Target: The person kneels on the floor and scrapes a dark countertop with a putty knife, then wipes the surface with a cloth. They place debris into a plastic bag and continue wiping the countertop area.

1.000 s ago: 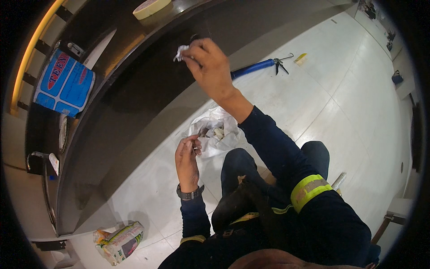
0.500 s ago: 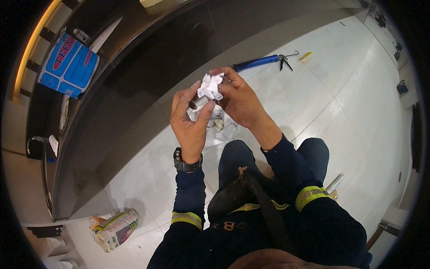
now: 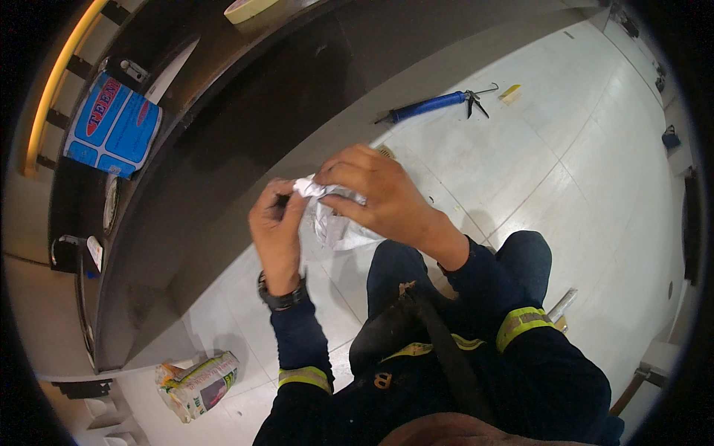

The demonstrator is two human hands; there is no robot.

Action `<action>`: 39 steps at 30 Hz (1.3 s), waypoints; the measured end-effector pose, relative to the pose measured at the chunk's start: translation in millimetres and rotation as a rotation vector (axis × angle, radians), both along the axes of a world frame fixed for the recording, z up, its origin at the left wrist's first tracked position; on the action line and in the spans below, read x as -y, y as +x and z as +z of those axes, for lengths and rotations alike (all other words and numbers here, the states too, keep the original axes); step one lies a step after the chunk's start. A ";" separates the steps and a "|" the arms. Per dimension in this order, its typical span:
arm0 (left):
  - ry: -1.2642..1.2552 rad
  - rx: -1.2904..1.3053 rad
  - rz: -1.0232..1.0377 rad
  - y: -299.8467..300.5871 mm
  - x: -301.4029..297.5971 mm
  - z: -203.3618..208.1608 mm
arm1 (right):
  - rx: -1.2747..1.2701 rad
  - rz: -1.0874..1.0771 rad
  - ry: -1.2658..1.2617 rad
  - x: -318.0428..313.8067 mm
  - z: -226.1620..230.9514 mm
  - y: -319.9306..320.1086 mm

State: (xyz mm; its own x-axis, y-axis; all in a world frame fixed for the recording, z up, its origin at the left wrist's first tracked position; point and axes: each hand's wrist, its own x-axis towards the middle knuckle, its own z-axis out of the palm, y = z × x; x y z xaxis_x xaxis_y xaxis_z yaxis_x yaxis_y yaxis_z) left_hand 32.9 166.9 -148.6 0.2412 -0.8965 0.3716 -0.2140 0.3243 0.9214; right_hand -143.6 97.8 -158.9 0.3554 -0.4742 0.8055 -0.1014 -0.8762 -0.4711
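A small crumpled white piece (image 3: pixel 308 187), like paper or thin cloth, is pinched between both hands above the floor. My left hand (image 3: pixel 277 232), with a dark watch on its wrist, grips its left end between thumb and fingers. My right hand (image 3: pixel 381 187) closes on it from the right, fingers curled over the top and thumb below. Behind and beneath the hands is a wrinkled white plastic bag or sheet (image 3: pixel 343 234), partly hidden by the right hand.
A blue caulking gun (image 3: pixel 431 106) lies on the tiled floor (image 3: pixel 513 171) beyond my hands. Left runs a dark curved counter (image 3: pixel 223 111), holding a blue can (image 3: pixel 115 126) and a tape roll (image 3: pixel 249 9). A printed bag (image 3: pixel 201 383) lies lower left, and my knees (image 3: pixel 524 260) are below.
Both hands have come lower, the left one also further left. The white piece, a loose crumpled ball before, is now narrower and mostly covered by fingers.
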 end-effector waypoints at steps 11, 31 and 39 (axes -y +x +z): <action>-0.924 0.823 1.055 143.2 -54.3 123.5 | 0.472 -0.271 0.080 86.0 8.5 24.8; -1.117 1.022 0.989 214.5 -0.6 155.3 | 0.481 -0.445 -0.038 111.7 20.0 53.5; -1.105 1.031 0.938 218.2 -1.9 160.3 | 0.451 -0.427 -0.233 108.9 20.7 72.0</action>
State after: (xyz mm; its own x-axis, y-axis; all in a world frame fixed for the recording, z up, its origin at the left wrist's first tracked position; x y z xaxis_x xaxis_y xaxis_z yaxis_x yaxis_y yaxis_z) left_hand 251.1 168.8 11.7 -0.2215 0.1399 0.9651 -0.9688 0.0813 -0.2342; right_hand -71.6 -11.2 -138.2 -0.2212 -0.2937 0.9300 -0.3001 -0.8868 -0.3515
